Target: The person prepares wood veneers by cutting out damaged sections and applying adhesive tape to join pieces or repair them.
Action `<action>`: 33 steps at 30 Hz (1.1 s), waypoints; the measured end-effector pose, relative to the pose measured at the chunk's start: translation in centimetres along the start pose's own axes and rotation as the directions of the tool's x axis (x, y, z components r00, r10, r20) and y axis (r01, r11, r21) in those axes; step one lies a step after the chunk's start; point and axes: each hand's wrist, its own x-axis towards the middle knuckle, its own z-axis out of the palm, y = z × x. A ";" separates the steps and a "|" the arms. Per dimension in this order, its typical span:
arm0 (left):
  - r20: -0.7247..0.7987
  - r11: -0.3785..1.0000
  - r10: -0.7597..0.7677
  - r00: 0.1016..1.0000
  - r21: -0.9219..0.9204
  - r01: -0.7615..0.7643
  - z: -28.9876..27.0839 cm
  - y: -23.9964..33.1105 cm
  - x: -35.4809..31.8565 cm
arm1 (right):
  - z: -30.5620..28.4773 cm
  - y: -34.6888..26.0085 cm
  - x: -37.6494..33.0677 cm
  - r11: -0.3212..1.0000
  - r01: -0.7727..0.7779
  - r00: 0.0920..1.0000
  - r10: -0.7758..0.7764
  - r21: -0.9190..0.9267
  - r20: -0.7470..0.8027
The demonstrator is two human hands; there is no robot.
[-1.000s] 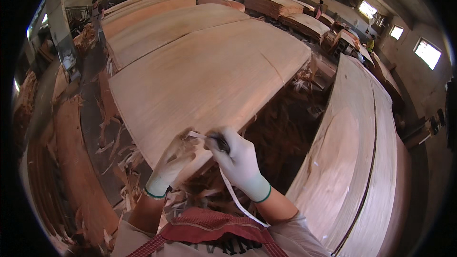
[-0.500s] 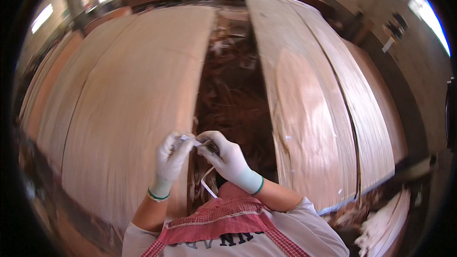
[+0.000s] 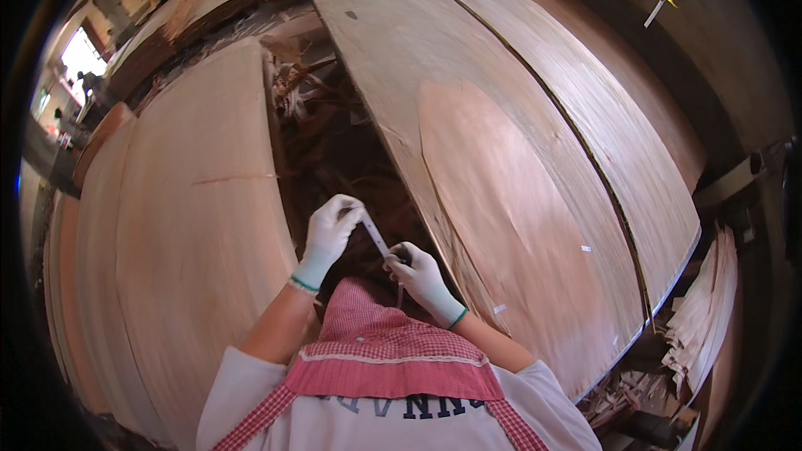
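Observation:
Both my hands wear white gloves with green cuffs. A narrow white strip of tape (image 3: 375, 235) with small dark spots stretches between them over the dark gap. My left hand (image 3: 332, 227) pinches its upper end between thumb and fingers. My right hand (image 3: 424, 276) closes on its lower end, close to the right sheet's edge. A small dark thing (image 3: 404, 255) shows at the right fingers; its kind is unclear. To the right lies a large wood veneer sheet (image 3: 376, 42) with a reddish oval patch (image 3: 493, 159). Small white tape pieces (image 3: 586, 248) sit on it.
Another veneer stack (image 3: 200, 142) lies on the left. Between the stacks, the gap holds veneer scraps (image 3: 292, 92). A long dark split (image 3: 576, 129) runs down the right sheet. Ragged veneer pieces (image 3: 706, 309) lean at the right. More stacks (image 3: 184, 17) stand far left.
My view has swung toward the right stack. My hands have moved apart, and the tape between them is now stretched out longer. The left hand is raised above the gap.

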 end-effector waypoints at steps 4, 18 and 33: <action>0.176 0.991 0.090 0.980 0.081 -0.105 3.1 -5.9 11.7 | -2.5 1.9 6.1 0.998 -0.053 0.977 0.057 0.028 -0.207; 0.519 0.647 0.528 0.672 0.266 -0.714 9.5 -14.9 54.2 | -0.5 -0.4 41.7 0.862 0.037 0.611 0.381 0.506 -0.694; 0.905 0.146 0.413 0.099 0.041 -0.988 11.1 -15.0 52.9 | 0.4 -1.0 35.7 0.863 -0.002 0.235 0.491 0.505 -0.839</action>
